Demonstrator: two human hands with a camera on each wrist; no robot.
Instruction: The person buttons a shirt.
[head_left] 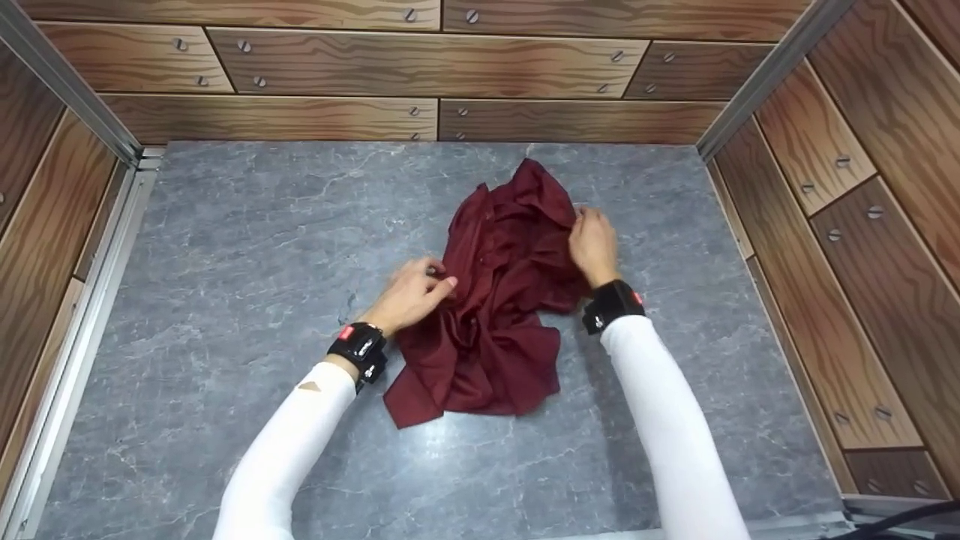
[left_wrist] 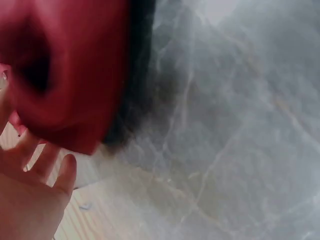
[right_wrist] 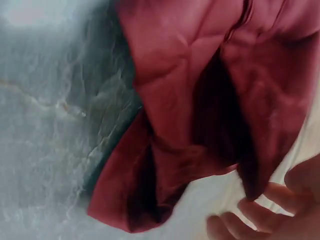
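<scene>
Early going, we judge, with creases all left: the maroon garment (head_left: 510, 262) lies bunched on the grey surface (head_left: 285, 210), left hand (head_left: 411, 292) loosely spread at its left edge, seemingly holding nothing, right hand (head_left: 595, 244) at its right edge, grip unclear to us.

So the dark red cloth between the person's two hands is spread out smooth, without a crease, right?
Not quite: the cloth is rumpled and full of folds, not smooth, as the head view shows. The rest is right: it is dark red, and it is between the person's left hand and right hand.
</scene>
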